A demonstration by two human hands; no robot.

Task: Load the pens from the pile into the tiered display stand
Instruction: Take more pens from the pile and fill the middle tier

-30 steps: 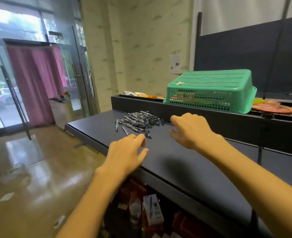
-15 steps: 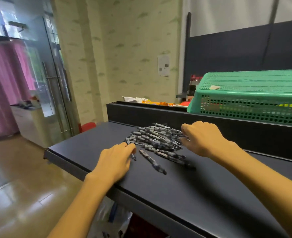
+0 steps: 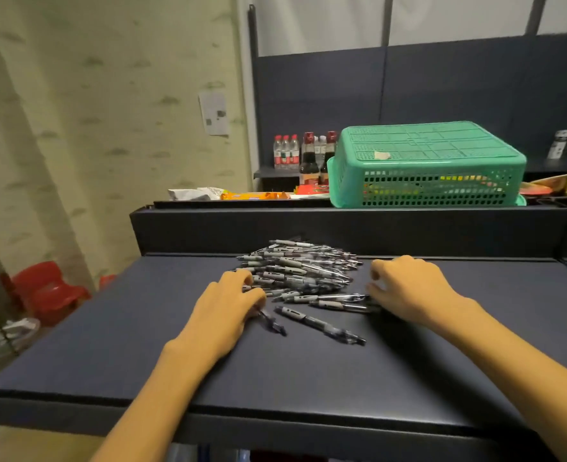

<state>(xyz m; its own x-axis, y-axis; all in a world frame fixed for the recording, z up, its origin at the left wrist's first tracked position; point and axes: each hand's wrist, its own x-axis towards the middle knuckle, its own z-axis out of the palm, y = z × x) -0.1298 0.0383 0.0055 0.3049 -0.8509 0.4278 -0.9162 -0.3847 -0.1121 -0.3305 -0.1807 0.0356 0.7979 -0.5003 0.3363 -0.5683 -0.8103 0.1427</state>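
In the head view, a pile of pens lies mid-frame on a dark shelf, the left hand and right hand rest loose-fingered beside it, and a green basket sits upper right.

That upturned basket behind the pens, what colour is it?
Green, a bright mint-green plastic basket, seen in the head view.

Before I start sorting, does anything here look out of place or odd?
The green basket on the raised ledge behind the pile of pens sits upside down over some items. One pen lies apart from the pile, nearer the front edge. No tiered display stand is in view.
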